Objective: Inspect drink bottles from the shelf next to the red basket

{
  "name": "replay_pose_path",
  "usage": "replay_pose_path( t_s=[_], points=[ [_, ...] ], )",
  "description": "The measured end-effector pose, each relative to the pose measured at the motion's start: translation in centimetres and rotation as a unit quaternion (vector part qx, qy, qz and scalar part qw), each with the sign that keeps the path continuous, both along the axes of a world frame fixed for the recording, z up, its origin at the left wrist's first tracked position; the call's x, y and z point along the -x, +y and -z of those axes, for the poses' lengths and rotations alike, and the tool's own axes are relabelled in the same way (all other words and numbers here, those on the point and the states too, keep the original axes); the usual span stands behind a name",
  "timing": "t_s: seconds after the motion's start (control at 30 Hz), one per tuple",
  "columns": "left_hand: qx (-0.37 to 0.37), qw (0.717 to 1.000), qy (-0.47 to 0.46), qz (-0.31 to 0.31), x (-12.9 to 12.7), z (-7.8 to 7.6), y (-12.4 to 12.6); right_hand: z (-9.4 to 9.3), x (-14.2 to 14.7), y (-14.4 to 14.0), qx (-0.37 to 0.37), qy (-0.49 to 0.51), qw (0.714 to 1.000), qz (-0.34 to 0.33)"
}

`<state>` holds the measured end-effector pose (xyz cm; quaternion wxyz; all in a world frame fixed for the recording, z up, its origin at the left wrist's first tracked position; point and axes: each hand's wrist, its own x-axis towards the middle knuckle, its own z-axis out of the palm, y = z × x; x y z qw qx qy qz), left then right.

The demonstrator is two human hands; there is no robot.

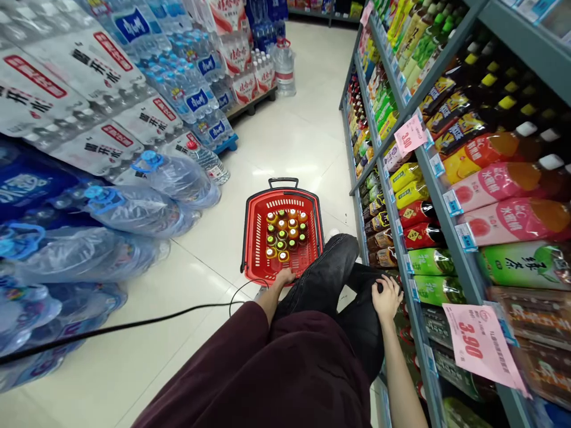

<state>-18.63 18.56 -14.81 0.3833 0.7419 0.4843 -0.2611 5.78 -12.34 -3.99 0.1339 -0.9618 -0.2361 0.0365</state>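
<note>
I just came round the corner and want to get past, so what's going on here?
A person is crouched low in a shop aisle with a red basket on the floor in front. The left hand is at the basket's near edge; its grip is hard to make out. The right hand rests on the right knee, beside the drinks shelf. Small bottles with green or pale caps stand grouped inside the basket.

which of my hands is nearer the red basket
Left. Your left hand is at the near rim of the red basket; your right hand rests on your leg, to its right.
</note>
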Motion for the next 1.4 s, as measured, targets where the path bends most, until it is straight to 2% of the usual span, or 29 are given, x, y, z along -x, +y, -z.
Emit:
replay_pose_path(
  t_s=[0.2, 0.33, 0.47, 0.7, 0.9, 1.17, 1.27, 1.4],
  points=[
    [0.030, 0.999, 0.005, 0.036, -1.0, 2.3, 0.2, -0.1, 0.0, 0.0, 0.004, -0.014, 1.000, -0.008],
    [0.031, 0.998, 0.008, 0.049, -0.9, 3.0, 0.2, -0.3, 0.0, 0.1, 0.006, -0.024, 1.000, -0.009],
    [0.005, 0.998, 0.021, 0.062, -1.9, 3.2, 2.0, -0.7, 0.0, 0.2, 0.016, -0.025, 0.999, -0.010],
    [-0.056, 0.994, -0.003, 0.098, -6.5, 3.4, 7.2, -1.3, 0.0, 0.7, 0.025, -0.025, 0.999, -0.002],
    [-0.070, 0.983, -0.027, 0.167, -11.0, 4.6, 9.3, -0.9, 0.0, 0.9, 0.013, -0.038, 0.999, -0.016],
    [-0.071, 0.976, -0.014, 0.206, -14.8, 8.7, 10.1, -1.1, -0.4, 1.6, 0.016, -0.045, 0.999, -0.013],
    [-0.074, 0.974, -0.004, 0.214, -15.2, 9.9, 9.7, -1.4, -0.5, 2.0, 0.014, -0.046, 0.999, -0.008],
    [-0.063, 0.972, 0.003, 0.228, -14.4, 10.4, 7.9, -1.6, -0.5, 2.2, 0.013, -0.042, 0.999, -0.005]
  ],
)
